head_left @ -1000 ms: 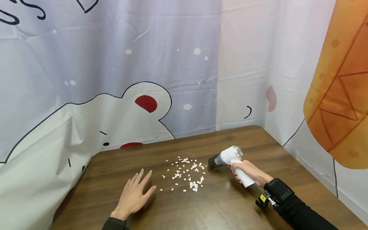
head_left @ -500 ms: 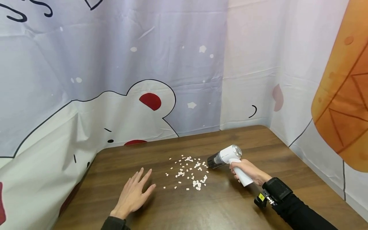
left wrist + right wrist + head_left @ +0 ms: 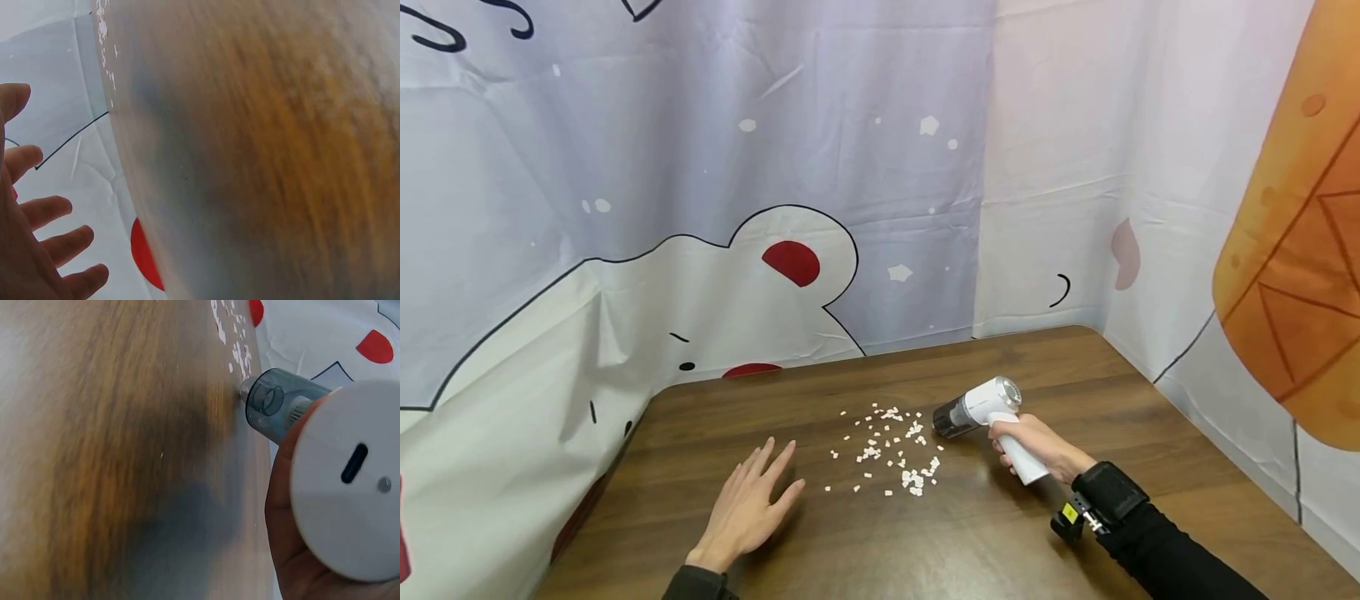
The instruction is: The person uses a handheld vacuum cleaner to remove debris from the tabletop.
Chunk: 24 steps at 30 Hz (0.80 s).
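Observation:
My right hand (image 3: 1037, 446) grips the handle of a white handheld vacuum cleaner (image 3: 994, 402) with a see-through dust cup. Its dark nozzle (image 3: 948, 420) points left and down, right at the edge of a scatter of small white paper scraps (image 3: 913, 479) on the wooden table. In the right wrist view the round white handle end and the clear dust cup (image 3: 281, 403) show, with fingers wrapped behind. My left hand (image 3: 747, 506) is held palm down left of the scraps, fingers spread and holding nothing. The left wrist view shows its fingers (image 3: 47, 211) apart.
The brown wooden table (image 3: 850, 550) has its back edge against a printed cloth backdrop (image 3: 910, 192), which also runs along both sides. A black wrist camera mount (image 3: 1078, 517) hangs from the right wrist, low over the table.
The vacuum cleaner and right hand have moved slightly left, and fewer scraps show by the nozzle. The head view shifted slightly. The left hand stays in place.

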Motion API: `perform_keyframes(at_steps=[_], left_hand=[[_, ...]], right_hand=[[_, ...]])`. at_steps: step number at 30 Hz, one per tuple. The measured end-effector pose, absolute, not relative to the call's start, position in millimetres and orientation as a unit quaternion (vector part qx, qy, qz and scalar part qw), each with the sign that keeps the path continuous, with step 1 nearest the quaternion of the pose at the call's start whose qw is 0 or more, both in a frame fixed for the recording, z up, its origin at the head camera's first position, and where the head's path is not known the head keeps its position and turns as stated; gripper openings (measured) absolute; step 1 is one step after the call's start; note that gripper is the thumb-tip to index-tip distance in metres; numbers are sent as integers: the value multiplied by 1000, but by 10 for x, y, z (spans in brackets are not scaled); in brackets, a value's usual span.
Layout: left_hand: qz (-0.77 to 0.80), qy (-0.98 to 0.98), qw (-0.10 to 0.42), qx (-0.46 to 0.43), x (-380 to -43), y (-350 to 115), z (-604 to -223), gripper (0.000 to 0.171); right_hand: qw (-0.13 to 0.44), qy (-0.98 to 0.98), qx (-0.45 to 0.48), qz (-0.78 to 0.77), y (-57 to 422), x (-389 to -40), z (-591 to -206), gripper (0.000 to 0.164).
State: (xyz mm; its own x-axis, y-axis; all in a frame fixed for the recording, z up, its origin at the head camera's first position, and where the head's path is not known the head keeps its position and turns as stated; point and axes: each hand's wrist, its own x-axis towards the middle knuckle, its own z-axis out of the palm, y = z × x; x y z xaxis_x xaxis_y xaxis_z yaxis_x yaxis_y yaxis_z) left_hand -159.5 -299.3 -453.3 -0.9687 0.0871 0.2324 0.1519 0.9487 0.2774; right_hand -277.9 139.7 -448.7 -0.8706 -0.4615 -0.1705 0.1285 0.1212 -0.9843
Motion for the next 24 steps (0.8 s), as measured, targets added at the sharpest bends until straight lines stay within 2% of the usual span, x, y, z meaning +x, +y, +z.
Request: perform_keyframes(at_steps=[24], left_hand=[[-151,-981,111,-47,-1571,-3092,-4569,64]], right_hand=[[225,706,-105,-663,1209,-2960,-4545,13]])
